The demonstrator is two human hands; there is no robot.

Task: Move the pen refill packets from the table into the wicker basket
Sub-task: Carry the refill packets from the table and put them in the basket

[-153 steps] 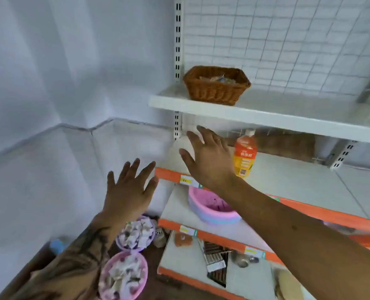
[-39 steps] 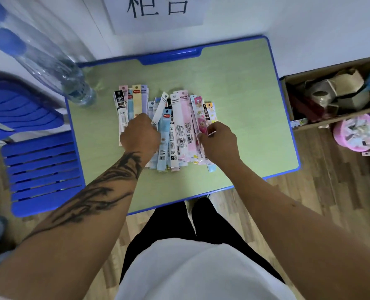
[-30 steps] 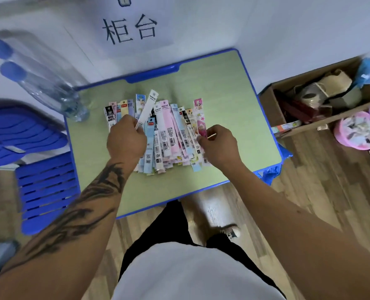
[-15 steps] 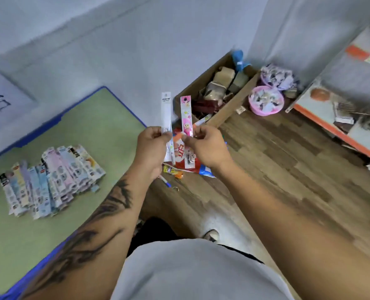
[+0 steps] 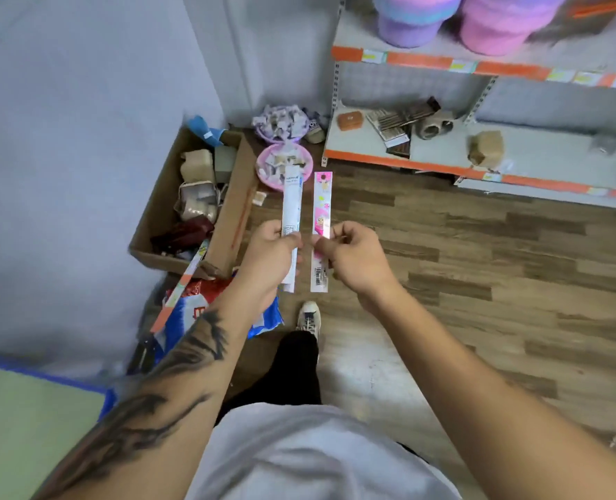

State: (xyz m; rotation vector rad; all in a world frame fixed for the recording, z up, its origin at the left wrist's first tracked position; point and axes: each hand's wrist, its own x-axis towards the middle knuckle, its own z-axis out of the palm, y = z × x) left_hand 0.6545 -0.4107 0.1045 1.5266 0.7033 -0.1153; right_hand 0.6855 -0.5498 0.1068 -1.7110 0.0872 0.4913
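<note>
My left hand pinches a white pen refill packet that stands upright in front of me. My right hand pinches a pink pen refill packet, held parallel to the white one and a little to its right. Both packets hang over the wooden floor. A corner of the green table with its blue edge shows at the lower left. The other packets and the wicker basket are out of view.
A cardboard box of odds and ends sits on the floor at the left wall. Two pink bowls of wrapped sweets lie beyond it. An orange-edged shelf unit stands ahead to the right, with fluffy tubs on its upper shelf.
I took one packet in each hand from the pile on the table and turned right. The table has slid to the lower left and the shelf unit has come into view.
</note>
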